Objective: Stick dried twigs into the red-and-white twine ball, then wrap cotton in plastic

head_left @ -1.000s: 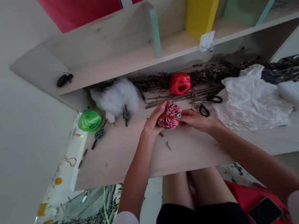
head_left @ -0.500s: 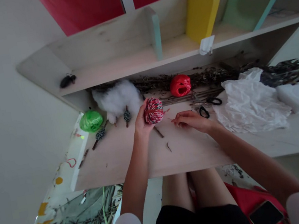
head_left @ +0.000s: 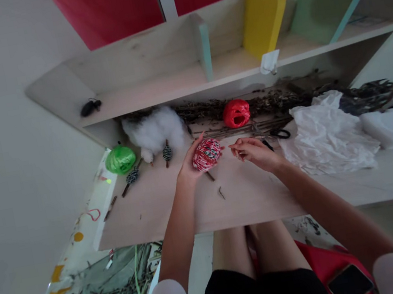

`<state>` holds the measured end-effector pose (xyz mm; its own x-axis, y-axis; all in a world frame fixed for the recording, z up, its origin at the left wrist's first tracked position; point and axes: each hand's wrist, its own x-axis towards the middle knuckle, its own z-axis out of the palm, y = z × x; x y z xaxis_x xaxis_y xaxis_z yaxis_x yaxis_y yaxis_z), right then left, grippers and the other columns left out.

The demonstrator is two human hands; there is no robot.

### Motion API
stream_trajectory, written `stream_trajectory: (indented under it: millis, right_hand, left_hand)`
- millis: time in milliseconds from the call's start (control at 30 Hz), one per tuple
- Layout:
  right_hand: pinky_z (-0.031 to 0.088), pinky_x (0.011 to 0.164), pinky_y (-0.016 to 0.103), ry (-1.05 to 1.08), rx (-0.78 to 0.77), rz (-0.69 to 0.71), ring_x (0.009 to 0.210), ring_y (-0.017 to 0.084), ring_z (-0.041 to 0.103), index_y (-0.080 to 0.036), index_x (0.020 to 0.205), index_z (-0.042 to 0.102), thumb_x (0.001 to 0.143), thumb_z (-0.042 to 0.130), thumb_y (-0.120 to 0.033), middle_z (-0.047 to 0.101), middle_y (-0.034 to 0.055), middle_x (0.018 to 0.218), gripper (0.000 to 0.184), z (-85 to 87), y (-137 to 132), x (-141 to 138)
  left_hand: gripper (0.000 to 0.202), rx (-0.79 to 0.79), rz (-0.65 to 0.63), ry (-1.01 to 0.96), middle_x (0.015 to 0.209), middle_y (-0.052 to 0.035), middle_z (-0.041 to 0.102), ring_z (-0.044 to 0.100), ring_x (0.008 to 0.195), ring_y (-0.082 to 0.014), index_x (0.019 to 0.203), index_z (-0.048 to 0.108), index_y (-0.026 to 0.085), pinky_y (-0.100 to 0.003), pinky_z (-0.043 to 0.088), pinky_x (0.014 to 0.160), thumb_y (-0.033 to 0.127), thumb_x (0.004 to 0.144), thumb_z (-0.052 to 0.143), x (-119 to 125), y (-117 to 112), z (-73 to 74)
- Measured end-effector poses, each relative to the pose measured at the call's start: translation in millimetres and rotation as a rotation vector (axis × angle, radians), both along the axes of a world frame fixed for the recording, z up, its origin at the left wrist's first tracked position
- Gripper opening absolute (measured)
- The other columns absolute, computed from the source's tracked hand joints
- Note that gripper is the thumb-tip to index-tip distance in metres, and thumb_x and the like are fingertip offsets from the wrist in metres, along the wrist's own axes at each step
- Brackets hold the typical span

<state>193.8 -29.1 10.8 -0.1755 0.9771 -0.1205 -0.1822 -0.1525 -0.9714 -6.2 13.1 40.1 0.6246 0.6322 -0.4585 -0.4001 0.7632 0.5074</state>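
Note:
My left hand [head_left: 187,167] cradles a ball of red, white and green yarn [head_left: 207,154], its fingers wrapped behind it above the desk. To the right of the ball, my right hand [head_left: 254,153] is pinched, with a thin strand of yarn at its fingertips; the strand itself is hard to make out. Beneath the ball a short brown twig [head_left: 210,176] partly shows, and a smaller bit of twig [head_left: 221,193] lies nearer me. Black-handled scissors [head_left: 280,134] rest just beyond my right hand, partly hidden by it.
Along the back lie white stuffing [head_left: 157,129], a red twine roll [head_left: 236,113] and dried branches [head_left: 268,102]. A green twine roll [head_left: 120,160] and yarn-wrapped sticks [head_left: 167,154] are at left. Crumpled white paper [head_left: 327,136] covers the right. A shelf [head_left: 156,90] overhangs the back.
The yarn ball has turned in my left hand and shifted slightly right and toward me. My right hand has moved a little right and up, still pinched.

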Motion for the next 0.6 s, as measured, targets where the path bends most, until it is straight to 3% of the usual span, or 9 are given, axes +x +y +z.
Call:
stream_trajectory:
  millis: [200, 433, 600]
  right_hand:
    - [0.034, 0.054, 0.026, -0.020, 0.026, 0.022, 0.056, 0.009, 0.044, -0.019, 0.062, 0.054, 0.066, 0.071, -0.046, 0.056, -0.0002, 0.066, 0.033, -2.8, 0.1, 0.5]
    - [0.035, 0.056, 0.026, -0.020, 0.032, 0.044, 0.060, 0.010, 0.046, -0.019, 0.063, 0.057, 0.065, 0.071, -0.044, 0.058, 0.0007, 0.068, 0.029, 3.3, -2.7, -2.0]
    - [0.037, 0.058, 0.027, -0.047, 0.033, 0.043, 0.060, 0.010, 0.047, -0.019, 0.062, 0.056, 0.065, 0.070, -0.047, 0.059, 0.0010, 0.069, 0.032, 1.2, -1.9, -1.5]
  left_hand:
    - [0.050, 0.100, -0.054, -0.040, 0.102, -0.0132, 0.073, 0.071, 0.064, -0.0194, 0.132, 0.054, 0.021, -0.033, 0.059, 0.059, 0.045, 0.096, 0.028, 0.7, -3.4, -0.4]
    - [0.051, 0.045, -0.014, 0.030, 0.091, -0.0156, 0.074, 0.067, 0.051, -0.0171, 0.125, 0.059, 0.015, -0.024, 0.052, 0.043, 0.045, 0.095, 0.031, 4.3, -5.5, 7.2]
    - [0.049, 0.000, 0.044, 0.055, 0.104, -0.0153, 0.073, 0.072, 0.067, -0.0217, 0.131, 0.054, 0.017, -0.034, 0.058, 0.060, 0.042, 0.094, 0.033, 3.3, -4.3, 8.1]
